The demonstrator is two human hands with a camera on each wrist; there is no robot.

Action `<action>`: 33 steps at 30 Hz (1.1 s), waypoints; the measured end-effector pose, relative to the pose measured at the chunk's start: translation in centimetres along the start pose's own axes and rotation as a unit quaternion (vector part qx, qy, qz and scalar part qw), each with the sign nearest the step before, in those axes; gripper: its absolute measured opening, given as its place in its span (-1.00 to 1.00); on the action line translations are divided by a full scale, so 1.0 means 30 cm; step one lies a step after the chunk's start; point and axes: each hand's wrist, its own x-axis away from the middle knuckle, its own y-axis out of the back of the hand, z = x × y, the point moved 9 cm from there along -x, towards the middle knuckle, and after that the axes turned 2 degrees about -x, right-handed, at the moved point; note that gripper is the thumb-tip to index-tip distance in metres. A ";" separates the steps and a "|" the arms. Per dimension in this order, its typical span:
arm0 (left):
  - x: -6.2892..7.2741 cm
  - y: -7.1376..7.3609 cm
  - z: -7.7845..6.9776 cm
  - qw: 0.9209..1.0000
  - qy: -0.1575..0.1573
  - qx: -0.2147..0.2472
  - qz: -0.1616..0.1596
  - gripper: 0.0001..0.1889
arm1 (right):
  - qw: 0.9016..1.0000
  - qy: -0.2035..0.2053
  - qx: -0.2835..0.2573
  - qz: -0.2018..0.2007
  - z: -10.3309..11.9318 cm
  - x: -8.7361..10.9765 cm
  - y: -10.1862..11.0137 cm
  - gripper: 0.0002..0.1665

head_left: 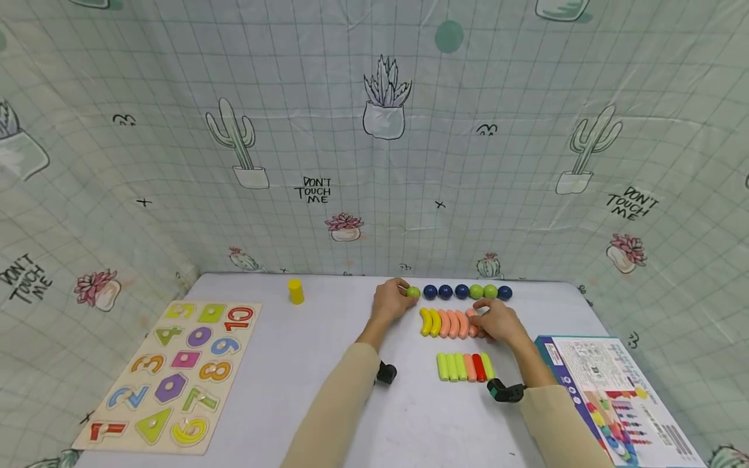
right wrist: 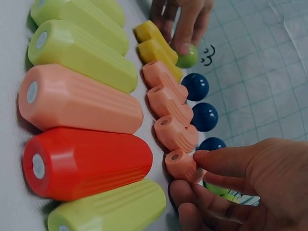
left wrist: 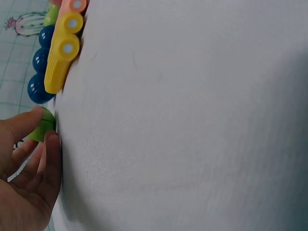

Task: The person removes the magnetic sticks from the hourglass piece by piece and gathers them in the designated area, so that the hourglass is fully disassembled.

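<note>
My left hand (head_left: 389, 301) pinches a green ball (left wrist: 45, 126) between thumb and fingers, at the left end of a row of balls. Beside it in that row sit dark blue balls (head_left: 446, 292) and two more green ones (head_left: 483, 291). With thumb and fingers, my right hand (head_left: 500, 323) holds the rightmost pink curved block (right wrist: 180, 165). This piece ends a row of pink curved blocks (head_left: 454, 324) and two yellow curved blocks (head_left: 430, 322). Nearer me lies a row of straight blocks: light green (head_left: 452, 367), pink (head_left: 470, 368) and red (head_left: 479, 368).
A wooden number-and-shape puzzle board (head_left: 193, 364) lies at the table's left. Behind it, towards the back, stands a yellow cylinder (head_left: 296, 292). A printed toy box (head_left: 623, 403) lies at the right edge. A patterned cloth (head_left: 374, 162) hangs behind the white table (head_left: 281, 403).
</note>
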 end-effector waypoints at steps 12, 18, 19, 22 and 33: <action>-0.001 0.002 0.016 0.999 0.034 -0.007 -0.017 -0.65 | 1.000 -0.002 0.001 0.005 0.011 -0.001 -0.014 -0.52; 0.002 -0.001 0.020 0.999 0.045 -0.004 -0.015 -0.64 | 1.000 -0.002 0.000 -0.001 0.013 0.005 -0.013 -0.54; 0.003 -0.002 0.019 0.999 0.045 -0.005 -0.014 -0.64 | 1.000 -0.002 0.000 0.000 0.014 0.008 -0.014 -0.54; 0.003 -0.004 0.017 0.999 0.041 -0.008 -0.015 -0.64 | 1.000 -0.001 -0.001 0.003 0.014 0.010 -0.017 -0.54; 0.008 -0.012 -0.005 0.999 0.036 -0.006 -0.010 -0.61 | 1.000 -0.009 -0.001 0.004 -0.003 0.020 -0.012 -0.52</action>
